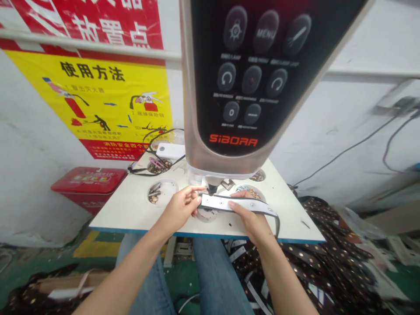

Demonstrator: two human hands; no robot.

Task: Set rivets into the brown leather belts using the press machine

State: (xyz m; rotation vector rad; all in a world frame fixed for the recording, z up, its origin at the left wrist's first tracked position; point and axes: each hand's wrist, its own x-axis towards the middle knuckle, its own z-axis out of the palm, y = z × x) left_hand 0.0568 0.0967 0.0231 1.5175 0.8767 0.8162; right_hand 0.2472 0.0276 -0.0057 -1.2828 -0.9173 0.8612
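Seated at a white tabletop with a blue edge, facing the head of a SIBORA press, a machine with a black button panel. Its metal tip points down toward the tabletop.

Strap, white-faced with a row of metal studs and a dark edge, lies across the front of the tabletop. Its near end sits just beside the tip, and its far end curls down over the tabletop edge.

Left hand: fingers spread, reaching toward the tip and against the strap's end; cannot tell whether it grips. Right hand: narrow pinch on the strap, thumb on top and fingers behind it.

Round wells are set into the tabletop. One near the left hand holds metal fasteners; one behind the strap holds gold-coloured studs. A white box with black cable sits at the back left.

More dotted dark strap is heaped on the right, below tabletop level. Jeans show beneath. A yellow fire-extinguisher instruction poster hangs on the wall behind, above a red box.
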